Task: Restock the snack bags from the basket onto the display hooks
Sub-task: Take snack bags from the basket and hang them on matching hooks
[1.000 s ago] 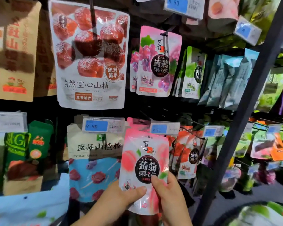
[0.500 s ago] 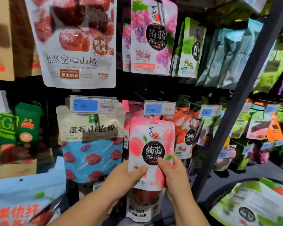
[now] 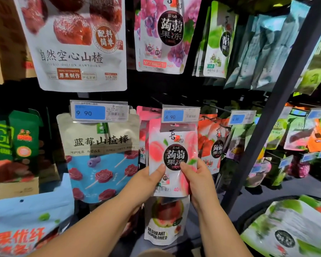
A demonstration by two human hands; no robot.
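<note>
My left hand and right hand both pinched the peach snack bag, its top just under the 4.90 price tag.

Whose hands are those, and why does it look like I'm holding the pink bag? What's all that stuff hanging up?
No machine here. A person wears a camera on the head, so you see what they see: their own two hands at a shop rack. The left hand and right hand both pinch the pink jelly bag, its top up at the 4.90 price tag. Whether it is on a hook, I cannot tell. Other snack bags hang around it, like the blue hawthorn bag beside it. Bottom right is the basket with more bags.
</note>
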